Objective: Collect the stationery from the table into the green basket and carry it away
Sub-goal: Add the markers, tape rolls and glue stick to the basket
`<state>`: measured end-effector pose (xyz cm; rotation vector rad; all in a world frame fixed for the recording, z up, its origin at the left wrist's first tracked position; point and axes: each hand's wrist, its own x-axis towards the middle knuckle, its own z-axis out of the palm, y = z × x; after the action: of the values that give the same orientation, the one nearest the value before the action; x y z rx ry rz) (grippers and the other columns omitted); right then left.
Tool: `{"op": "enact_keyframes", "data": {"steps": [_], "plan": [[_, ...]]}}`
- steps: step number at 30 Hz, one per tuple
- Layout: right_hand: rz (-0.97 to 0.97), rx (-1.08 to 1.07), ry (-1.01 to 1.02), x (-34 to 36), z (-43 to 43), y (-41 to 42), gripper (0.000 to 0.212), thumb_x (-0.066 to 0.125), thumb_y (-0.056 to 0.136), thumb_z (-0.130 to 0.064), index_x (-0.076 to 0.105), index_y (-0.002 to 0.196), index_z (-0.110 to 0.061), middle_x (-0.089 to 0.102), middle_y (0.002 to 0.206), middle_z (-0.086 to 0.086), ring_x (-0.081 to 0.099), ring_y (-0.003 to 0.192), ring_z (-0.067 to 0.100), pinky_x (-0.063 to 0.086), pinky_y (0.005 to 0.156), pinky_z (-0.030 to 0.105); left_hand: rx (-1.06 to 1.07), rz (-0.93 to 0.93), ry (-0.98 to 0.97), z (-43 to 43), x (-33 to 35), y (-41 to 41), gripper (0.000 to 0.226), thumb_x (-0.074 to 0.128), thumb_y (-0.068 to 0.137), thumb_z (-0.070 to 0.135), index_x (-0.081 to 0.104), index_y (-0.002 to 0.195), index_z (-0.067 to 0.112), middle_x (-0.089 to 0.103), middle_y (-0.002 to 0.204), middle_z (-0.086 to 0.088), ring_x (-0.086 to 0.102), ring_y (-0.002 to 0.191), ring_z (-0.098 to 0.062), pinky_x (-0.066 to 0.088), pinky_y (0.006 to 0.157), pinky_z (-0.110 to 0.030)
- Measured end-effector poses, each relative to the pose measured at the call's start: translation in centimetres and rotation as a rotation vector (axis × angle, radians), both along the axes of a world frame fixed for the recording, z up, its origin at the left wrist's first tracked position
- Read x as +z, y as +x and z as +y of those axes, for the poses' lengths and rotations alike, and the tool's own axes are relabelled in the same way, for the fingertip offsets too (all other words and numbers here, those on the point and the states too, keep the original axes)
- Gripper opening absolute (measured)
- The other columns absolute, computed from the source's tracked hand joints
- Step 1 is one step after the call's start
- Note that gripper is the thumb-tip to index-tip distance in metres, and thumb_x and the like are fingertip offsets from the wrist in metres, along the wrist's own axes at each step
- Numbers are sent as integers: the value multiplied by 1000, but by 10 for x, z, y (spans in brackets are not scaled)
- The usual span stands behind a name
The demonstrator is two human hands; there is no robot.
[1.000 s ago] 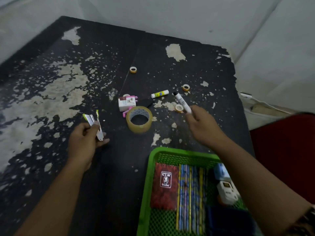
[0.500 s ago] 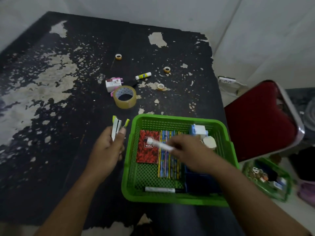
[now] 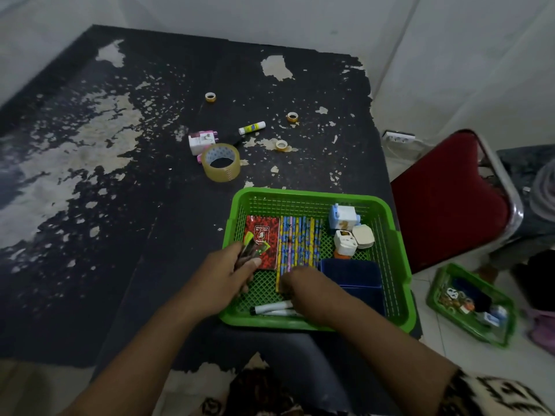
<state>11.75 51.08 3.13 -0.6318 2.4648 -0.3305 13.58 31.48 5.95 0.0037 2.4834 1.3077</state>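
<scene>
The basket (image 3: 300, 194) was partly filled. The left hand (image 3: 219, 277) grasped green clips (image 3: 253, 249) above it; the right hand's (image 3: 303, 291) grip couldn't be told. At 12 o'clock, 4 tape rolls (image 3: 220, 163), a glue stick (image 3: 252, 127) and a box (image 3: 201, 141) lay uncollected.

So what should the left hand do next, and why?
Probably the left hand should open and drop its yellow-green pieces: it holds them over the basket, above the red booklet, so they should land inside.
</scene>
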Motion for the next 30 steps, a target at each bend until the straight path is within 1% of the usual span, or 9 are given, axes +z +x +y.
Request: {"op": "enact_keyframes", "data": {"steps": [3, 6, 9, 13, 18, 22, 24, 27, 30], "plan": [[26, 43, 74, -1, 0, 3, 18, 56, 84, 1, 66, 98, -6, 57, 89, 10, 54, 80, 26, 44, 66, 34, -92, -65, -46, 2, -5, -1, 13, 53, 100, 34, 53, 92, 24, 70, 82, 1, 70, 74, -12, 60, 72, -41], [56, 76, 122, -3, 0, 7, 19, 56, 88, -6, 65, 104, -8, 63, 100, 13, 61, 91, 30, 53, 76, 40, -236, -86, -221, 10, -8, -3, 21, 49, 101, 38, 44, 84, 28, 57, 81, 7, 56, 72, -6, 46, 61, -29], [95, 107, 174, -2, -1, 6, 21, 52, 93, -10, 62, 111, -9, 63, 111, 14, 62, 100, 31, 52, 82, 42, -277, -80, -289, 17, -8, -8, 21, 48, 102, 37, 43, 86, 25, 48, 80, 11, 44, 67, -2, 32, 54, -23], [134, 133, 229, 1, -2, 5, 23, 48, 97, -11, 60, 116, -8, 63, 116, 14, 62, 105, 31, 52, 86, 43, -289, -102, -369, 20, -12, -12, 19, 49, 102, 36, 43, 89, 23, 47, 81, 7, 43, 68, -5, 31, 54, -24], [107, 133, 268, 6, -3, 3, 24, 49, 95, -7, 61, 116, -9, 62, 115, 13, 62, 103, 33, 51, 81, 42, -374, -178, -430, 28, -17, -11, 14, 48, 103, 32, 46, 96, 19, 50, 86, 5, 47, 73, -7, 33, 59, -25], [33, -98, 75, 12, 4, -3, 14, 57, 90, -10, 67, 99, -11, 65, 99, 10, 63, 89, 28, 52, 74, 37, -404, -250, -435, 32, -26, -13, 17, 50, 101, 34, 46, 89, 23, 55, 91, 0, 55, 80, -15, 42, 69, -30], [14, -195, -52, 13, 5, -5, 14, 56, 91, -18, 65, 100, -13, 65, 97, 9, 62, 86, 27, 55, 75, 40, -416, -252, -465, 34, -25, -12, 14, 49, 101, 33, 49, 97, 20, 56, 95, -2, 54, 81, -14, 43, 72, -31], [-16, -275, -158, 9, 2, -5, 23, 50, 96, -30, 58, 105, -11, 60, 98, 10, 58, 83, 25, 53, 74, 42, -421, -228, -482, 37, -25, -12, 13, 49, 102, 31, 48, 98, 19, 55, 95, -3, 54, 81, -16, 41, 71, -30], [-32, -341, -165, 2, -4, -4, 40, 48, 96, -49, 54, 111, -13, 57, 102, 10, 56, 88, 25, 45, 68, 35, -391, -218, -426, 36, -23, -12, 10, 48, 102, 28, 51, 99, 19, 60, 96, -4, 57, 80, -17, 44, 69, -31]]}}
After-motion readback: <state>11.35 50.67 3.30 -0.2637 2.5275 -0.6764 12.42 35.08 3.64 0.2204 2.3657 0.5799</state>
